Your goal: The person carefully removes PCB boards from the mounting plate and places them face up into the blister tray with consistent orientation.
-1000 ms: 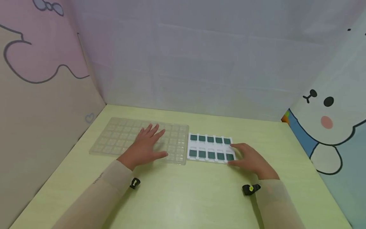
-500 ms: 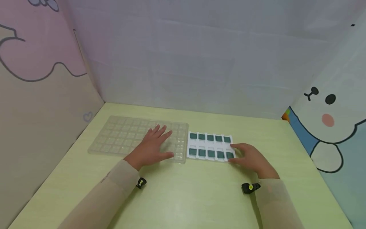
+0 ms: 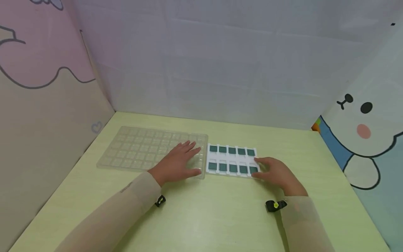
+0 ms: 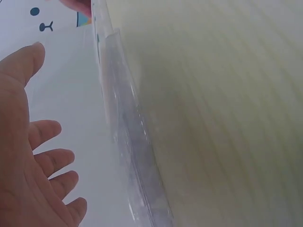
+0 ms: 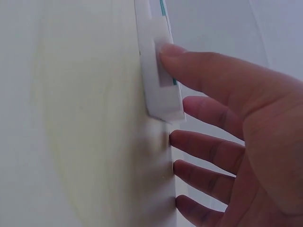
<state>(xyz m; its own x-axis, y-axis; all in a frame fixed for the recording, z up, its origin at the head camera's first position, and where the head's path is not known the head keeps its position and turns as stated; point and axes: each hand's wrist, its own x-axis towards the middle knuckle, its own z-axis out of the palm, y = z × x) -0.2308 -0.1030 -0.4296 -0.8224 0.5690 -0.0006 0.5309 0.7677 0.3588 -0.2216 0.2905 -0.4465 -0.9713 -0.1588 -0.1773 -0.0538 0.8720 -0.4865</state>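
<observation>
Now the right hand (image 3: 275, 173) pinches the right end of the white tray (image 3: 231, 159), left hand (image 3: 177, 163) spread loose.

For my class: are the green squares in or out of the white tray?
In: the head view shows green squares in two rows of five within the white tray.

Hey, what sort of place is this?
Probably a partitioned work booth, though I can't tell in what building: a pale tabletop, a plain whitish backdrop behind it, and cartoon-printed side walls flanking it.
</observation>
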